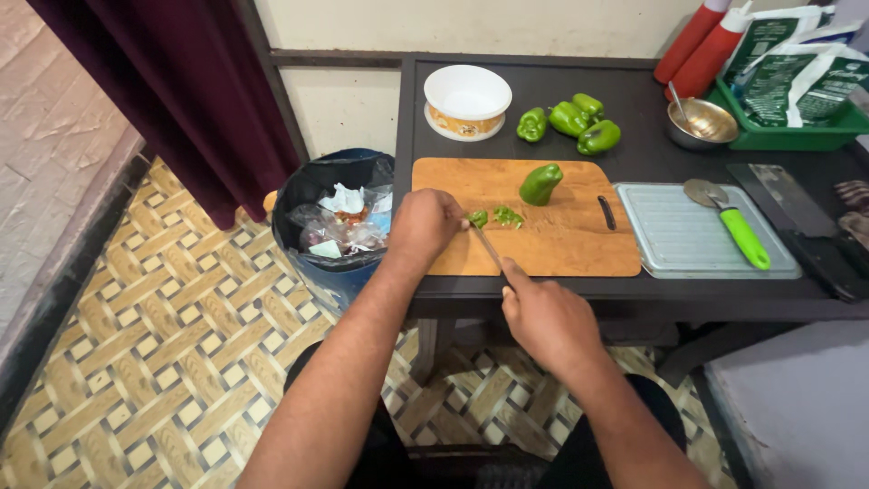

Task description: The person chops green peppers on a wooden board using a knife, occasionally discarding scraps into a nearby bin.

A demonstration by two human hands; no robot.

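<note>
my left hand (pixel 425 224) reaches onto the cutting board (pixel 561 244), fingers curled down at its left edge, pinning the cut pepper pieces (pixel 493 217). my right hand (pixel 543 317) hangs off the board's near edge, fingers closed round the knife (pixel 489 246). bare board lies right of the blade.
</note>
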